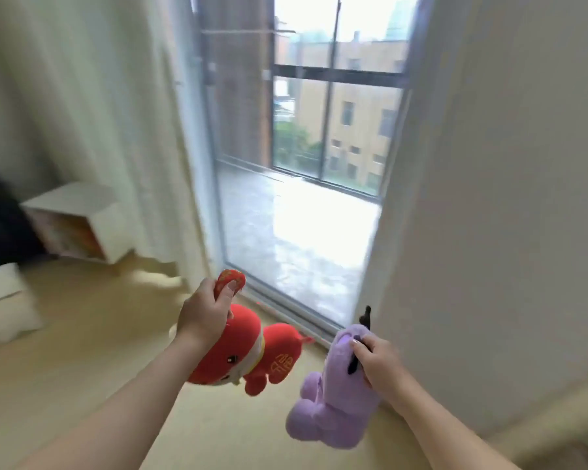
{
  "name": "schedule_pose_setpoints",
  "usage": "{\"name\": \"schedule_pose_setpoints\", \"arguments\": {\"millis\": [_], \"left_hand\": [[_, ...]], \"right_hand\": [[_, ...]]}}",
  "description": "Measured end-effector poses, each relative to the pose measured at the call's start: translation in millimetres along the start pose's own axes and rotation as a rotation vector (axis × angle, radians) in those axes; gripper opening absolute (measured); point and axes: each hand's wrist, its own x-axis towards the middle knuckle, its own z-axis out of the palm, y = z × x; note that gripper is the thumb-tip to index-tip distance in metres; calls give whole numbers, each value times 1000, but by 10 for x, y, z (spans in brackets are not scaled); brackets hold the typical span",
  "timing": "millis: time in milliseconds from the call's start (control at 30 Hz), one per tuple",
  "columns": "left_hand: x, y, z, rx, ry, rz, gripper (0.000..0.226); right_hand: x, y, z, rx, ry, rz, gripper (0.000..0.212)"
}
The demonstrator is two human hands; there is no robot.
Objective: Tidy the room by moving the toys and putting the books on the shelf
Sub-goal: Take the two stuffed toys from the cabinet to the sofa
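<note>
The left hand (202,313) is gripping the red plush toy (252,354) by its top, the right hand (375,362) is pinching the purple plush toy (330,412) by its head, both dangling near the window (302,215), so firmer whole-hand holds are looking wiser for carrying.
</note>
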Motion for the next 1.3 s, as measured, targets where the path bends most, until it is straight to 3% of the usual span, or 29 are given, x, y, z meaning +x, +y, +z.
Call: {"name": "schedule_pose_setpoints", "arguments": {"millis": [233,367,667,1033,1300], "left_hand": [[211,-1452,-2035,174,379,-249,30],[76,-2237,-3110,283,644,-507,30],[682,-3624,-4711,255,941,-802,28],[1667,-4816,-6284,113,1119,-911,21],[2837,-6046,-7736,77,1129,-871,21]], "right_hand": [[148,-1629,1866,-15,-289,-241,39],[192,-2498,3022,-99,-492,-322,34],[695,-4222,5316,-254,-737,-518,31],[1077,-6155,7360,-405,-866,-694,38],[1260,-7640,9226,-416,-864,-750,26]]}}
